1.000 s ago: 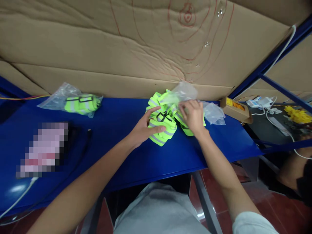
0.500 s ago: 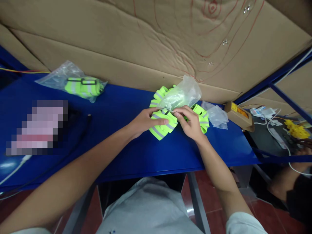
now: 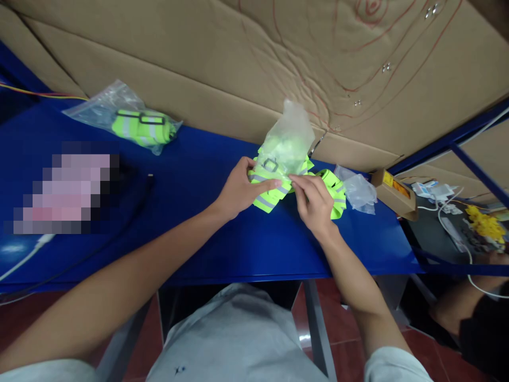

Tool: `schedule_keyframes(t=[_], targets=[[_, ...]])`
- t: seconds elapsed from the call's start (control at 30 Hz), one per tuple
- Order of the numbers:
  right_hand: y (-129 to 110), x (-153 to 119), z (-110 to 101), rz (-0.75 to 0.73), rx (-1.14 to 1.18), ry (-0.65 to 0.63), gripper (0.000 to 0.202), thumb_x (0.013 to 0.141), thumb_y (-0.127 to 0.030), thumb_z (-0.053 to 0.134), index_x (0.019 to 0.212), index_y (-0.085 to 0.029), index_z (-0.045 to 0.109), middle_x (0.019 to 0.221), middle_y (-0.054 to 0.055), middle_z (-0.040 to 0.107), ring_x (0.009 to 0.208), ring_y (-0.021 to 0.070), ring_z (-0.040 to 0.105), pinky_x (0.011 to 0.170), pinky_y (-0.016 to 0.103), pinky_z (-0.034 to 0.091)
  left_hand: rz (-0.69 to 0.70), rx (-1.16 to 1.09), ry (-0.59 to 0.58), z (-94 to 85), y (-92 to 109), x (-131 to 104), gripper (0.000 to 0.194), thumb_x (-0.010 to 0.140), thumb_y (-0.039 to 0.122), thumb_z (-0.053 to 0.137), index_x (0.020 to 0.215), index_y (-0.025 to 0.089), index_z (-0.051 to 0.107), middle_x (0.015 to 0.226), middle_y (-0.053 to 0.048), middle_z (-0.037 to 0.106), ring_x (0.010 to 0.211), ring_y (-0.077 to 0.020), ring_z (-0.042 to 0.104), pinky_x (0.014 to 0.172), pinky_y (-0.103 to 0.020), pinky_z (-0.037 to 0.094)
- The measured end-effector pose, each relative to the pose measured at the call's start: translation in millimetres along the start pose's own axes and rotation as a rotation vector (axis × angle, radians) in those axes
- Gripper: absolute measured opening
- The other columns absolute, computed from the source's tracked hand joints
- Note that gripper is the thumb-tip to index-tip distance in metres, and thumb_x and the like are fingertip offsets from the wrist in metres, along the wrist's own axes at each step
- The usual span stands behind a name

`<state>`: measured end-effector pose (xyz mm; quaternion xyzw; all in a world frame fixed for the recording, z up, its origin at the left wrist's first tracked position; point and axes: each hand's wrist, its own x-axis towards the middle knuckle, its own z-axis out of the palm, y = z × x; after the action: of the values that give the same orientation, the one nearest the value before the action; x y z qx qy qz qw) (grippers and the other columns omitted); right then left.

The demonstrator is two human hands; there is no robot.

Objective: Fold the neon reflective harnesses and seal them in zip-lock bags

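A folded neon-yellow reflective strap (image 3: 265, 200) with grey stripes is in my left hand (image 3: 238, 192), thumb on top and fingers behind. Over its upper part lies a clear plastic bag (image 3: 292, 124), through which a dark buckle (image 3: 270, 164) shows. My right hand (image 3: 316, 204) pinches the bag's lower edge between thumb and fingertips, close to the strap. More neon strap (image 3: 337, 197) is bunched just right of that hand. How far the folded strap sits inside the bag is hard to make out.
At the back left lies a bagged neon strap (image 3: 143, 127). A blurred-out object (image 3: 67, 191) with a white cable is on the blue table (image 3: 191, 223). To the right are another plastic bag (image 3: 361, 193), a cardboard box (image 3: 393, 196) and a co-worker's arm (image 3: 457, 305).
The bag now covers more of the strap's top, and the buckle has come into sight beneath it. Both hands keep their grip. The camera view has shifted slightly.
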<state>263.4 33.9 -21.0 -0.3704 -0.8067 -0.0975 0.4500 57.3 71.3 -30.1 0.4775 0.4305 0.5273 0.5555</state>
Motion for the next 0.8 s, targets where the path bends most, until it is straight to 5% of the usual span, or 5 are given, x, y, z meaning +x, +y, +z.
schedule_keyframes(t=[0.27,0.4,0.57,0.67,0.8], targets=[[-10.8,-10.6,19.4,0.043,0.112,-0.123,0.034,0.104,-0.022,0.058,0.131,-0.035,0.073,0.114,0.006,0.078,0.107,0.0254,0.074,0.098,0.047,0.062,0.167,-0.168,0.159,4.4,-2.6,-0.7,0.058,0.062,0.043,0.098,0.099,0.021,0.06,0.099,-0.001,0.067,0.087,-0.0163,0.065,0.074,-0.027,0.054],[-4.9,-1.2,25.3,0.366,0.361,-0.017,0.017,0.103,-0.04,0.065,0.11,-0.029,0.074,0.107,0.006,0.077,0.102,0.0213,0.074,0.094,0.041,0.063,0.132,-0.286,0.155,3.1,-2.7,2.9,0.063,0.064,0.052,0.096,0.103,0.023,0.054,0.099,0.0,0.064,0.085,-0.0161,0.066,0.072,-0.028,0.056],[-4.0,-1.4,36.2,0.732,0.801,-0.09,0.07,0.08,-0.075,0.077,0.13,-0.03,0.06,0.134,0.008,0.07,0.12,0.0239,0.071,0.1,0.041,0.063,0.275,-0.222,0.084,8.7,-2.4,-6.4,0.061,0.071,0.05,0.094,0.107,0.025,0.052,0.104,-0.002,0.068,0.098,-0.02,0.069,0.084,-0.031,0.056],[-19.5,-6.5,45.8,0.815,0.85,-0.094,0.075,0.077,-0.073,0.08,0.134,-0.028,0.06,0.141,0.009,0.069,0.129,0.0256,0.067,0.114,0.044,0.056,0.252,-0.197,0.021,15.7,-4.7,-16.0,0.062,0.072,0.046,0.094,0.112,0.026,0.051,0.109,-0.004,0.069,0.103,-0.0222,0.07,0.088,-0.033,0.056],[-29.7,-11.3,50.9,0.879,0.807,0.007,0.076,0.076,-0.066,0.085,0.136,-0.027,0.059,0.133,0.009,0.072,0.122,0.0261,0.071,0.111,0.046,0.057,0.169,-0.25,-0.064,18.9,-7.8,-20.4,0.061,0.071,0.039,0.092,0.114,0.028,0.05,0.107,-0.001,0.069,0.102,-0.022,0.069,0.087,-0.033,0.056]])
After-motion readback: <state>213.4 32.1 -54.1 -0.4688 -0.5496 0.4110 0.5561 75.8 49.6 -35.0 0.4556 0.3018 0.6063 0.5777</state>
